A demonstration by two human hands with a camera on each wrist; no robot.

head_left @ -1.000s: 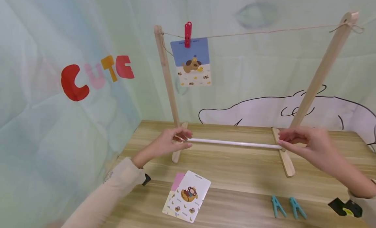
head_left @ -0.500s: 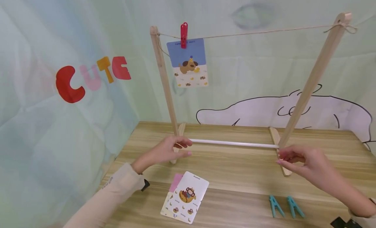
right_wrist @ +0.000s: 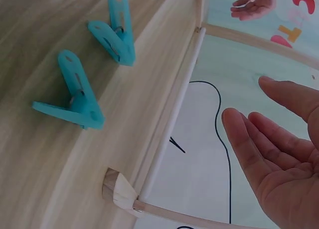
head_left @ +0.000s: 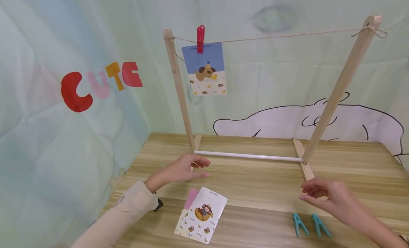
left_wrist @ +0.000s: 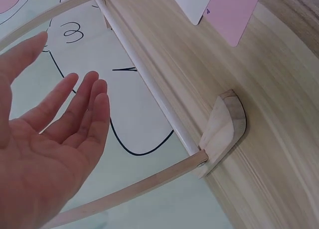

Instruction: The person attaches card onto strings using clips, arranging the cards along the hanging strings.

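My left hand (head_left: pixel 179 168), fingers loosely bent and thumb apart, hovers over the table in front of the left foot of a wooden drying rack. My right hand (head_left: pixel 335 198) holds nothing either and hangs just above two teal clothespins (head_left: pixel 300 225), in front of the rack's right foot (head_left: pixel 307 171). In the left wrist view the palm (left_wrist: pixel 50 159) is bare. Below my left hand lies a small stack of cards (head_left: pixel 209 198), a monkey card on top. A dog card (head_left: pixel 207 84) hangs from the rack's string (head_left: pixel 271 37), held by a red clothespin (head_left: pixel 200 40).
A wooden post (head_left: pixel 180 91) stands at the left and a second post (head_left: pixel 338 88) leans outward at the right. A white rod (head_left: pixel 249 155) joins them low down. Behind the wooden table (head_left: pixel 255 184) hangs a printed cloth (head_left: pixel 271 77) with coloured letters on its left part.
Both hands have drawn back from the rack's base toward the near side of the table, the right one farther. The head view has shifted slightly. Cards and clothespins lie as before.
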